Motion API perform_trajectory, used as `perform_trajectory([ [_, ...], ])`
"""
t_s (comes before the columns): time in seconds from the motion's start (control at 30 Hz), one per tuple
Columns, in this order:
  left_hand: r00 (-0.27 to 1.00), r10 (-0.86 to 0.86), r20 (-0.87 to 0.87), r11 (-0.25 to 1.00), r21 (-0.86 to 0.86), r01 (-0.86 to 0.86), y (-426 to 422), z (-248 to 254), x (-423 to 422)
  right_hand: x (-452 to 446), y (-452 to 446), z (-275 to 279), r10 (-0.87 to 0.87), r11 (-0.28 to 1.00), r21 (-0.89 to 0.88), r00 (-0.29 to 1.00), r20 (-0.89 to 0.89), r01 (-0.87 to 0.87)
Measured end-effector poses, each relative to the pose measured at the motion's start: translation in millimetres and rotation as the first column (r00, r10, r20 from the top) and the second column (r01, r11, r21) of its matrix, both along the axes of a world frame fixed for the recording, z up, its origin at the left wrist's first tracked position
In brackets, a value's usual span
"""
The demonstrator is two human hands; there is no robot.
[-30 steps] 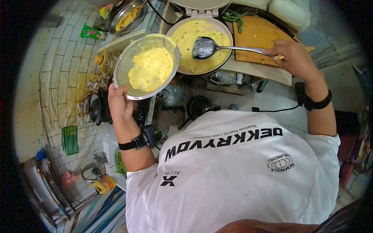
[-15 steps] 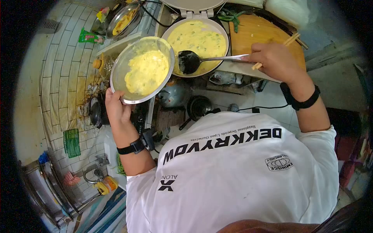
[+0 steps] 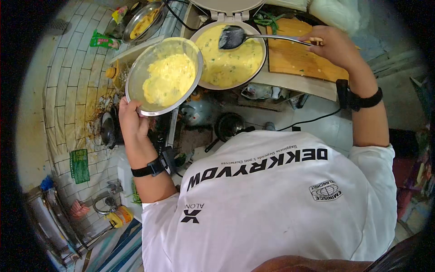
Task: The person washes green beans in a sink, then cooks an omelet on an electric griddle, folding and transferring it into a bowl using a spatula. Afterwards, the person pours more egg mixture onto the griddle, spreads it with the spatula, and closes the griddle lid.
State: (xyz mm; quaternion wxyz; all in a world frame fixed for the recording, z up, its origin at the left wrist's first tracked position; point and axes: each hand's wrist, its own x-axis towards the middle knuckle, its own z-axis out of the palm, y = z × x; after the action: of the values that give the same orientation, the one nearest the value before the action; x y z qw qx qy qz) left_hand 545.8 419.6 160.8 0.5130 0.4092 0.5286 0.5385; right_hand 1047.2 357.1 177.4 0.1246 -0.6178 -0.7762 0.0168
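Note:
My left hand (image 3: 132, 115) grips the rim of a metal mixing bowl (image 3: 136, 86), which is tilted toward the pan and holds yellow batter (image 3: 170, 78) flecked with green. In my right hand (image 3: 333, 44) are a spatula (image 3: 276, 37) and a pair of chopsticks, the latter mostly covered by the fingers. The spatula's dark head (image 3: 232, 37) is over the upper part of a round electric griddle pan (image 3: 264, 56). Yellow batter with green bits (image 3: 226, 68) covers the pan's floor. The bowl's right edge overlaps the pan's left side in view.
Right of the pan lies a wooden cutting board (image 3: 308, 59) with green onions (image 3: 268, 20) at its upper left. The griddle's raised lid (image 3: 229, 4) stands behind. A metal dish of food (image 3: 144, 22) is at upper left. Below the counter are a gas cylinder (image 3: 197, 111) and a black pot (image 3: 229, 126).
The spatula head has moved up and to the right across the pan, and my right hand has risen with it. The bowl has shifted slightly up and left.

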Motion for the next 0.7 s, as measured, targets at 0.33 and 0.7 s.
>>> perform_trajectory([
  [0.33, 0.992, 0.023, 0.122, 0.999, 0.028, -0.026, -2, -8, 0, -20, 42, 13, -0.157, 0.871, -0.483, 0.877, -0.454, -0.094],
  [0.7, 0.983, 0.048, 0.175, 0.999, -0.005, -0.047, 4, -19, -9, -11, 58, 66, -0.365, 0.752, -0.633, 0.682, -0.633, -0.185],
])
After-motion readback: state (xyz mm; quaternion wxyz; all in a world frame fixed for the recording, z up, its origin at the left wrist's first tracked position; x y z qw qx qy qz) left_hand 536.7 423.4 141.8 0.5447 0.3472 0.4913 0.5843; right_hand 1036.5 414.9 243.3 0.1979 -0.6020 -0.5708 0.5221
